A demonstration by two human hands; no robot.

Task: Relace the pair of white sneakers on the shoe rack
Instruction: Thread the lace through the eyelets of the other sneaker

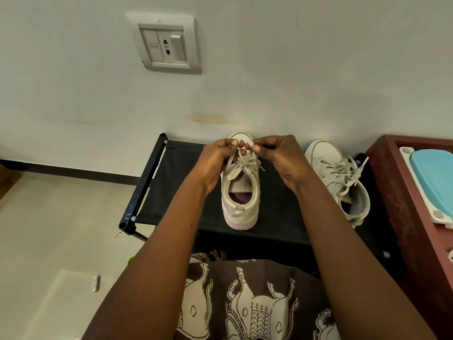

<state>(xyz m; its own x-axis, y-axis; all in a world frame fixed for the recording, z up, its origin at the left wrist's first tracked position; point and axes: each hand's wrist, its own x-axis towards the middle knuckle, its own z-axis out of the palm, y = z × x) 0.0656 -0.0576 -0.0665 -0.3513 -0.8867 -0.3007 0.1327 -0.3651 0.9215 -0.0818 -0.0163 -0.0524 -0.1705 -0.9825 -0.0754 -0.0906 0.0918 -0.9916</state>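
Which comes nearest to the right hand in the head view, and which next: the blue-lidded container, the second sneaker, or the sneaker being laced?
1. Sneaker being laced: right under the right hand, which pinches its lace.
2. Second sneaker: just to the right, on the rack.
3. Blue-lidded container: far right edge.

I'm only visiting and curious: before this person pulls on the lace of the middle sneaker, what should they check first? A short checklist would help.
1. Left hand has the lace: ok, its fingertips pinch it above the toe.
2. Right hand has the lace: ok, it pinches it close beside the left.
3. Sneaker steady: ok, it stands upright, sole flat on the rack.
4. Lace through every eyelet: cannot tell, the hands cover the front rows.
5. Lace ends even: cannot tell.
6. Second sneaker out of the way: ok, it lies apart to the right.
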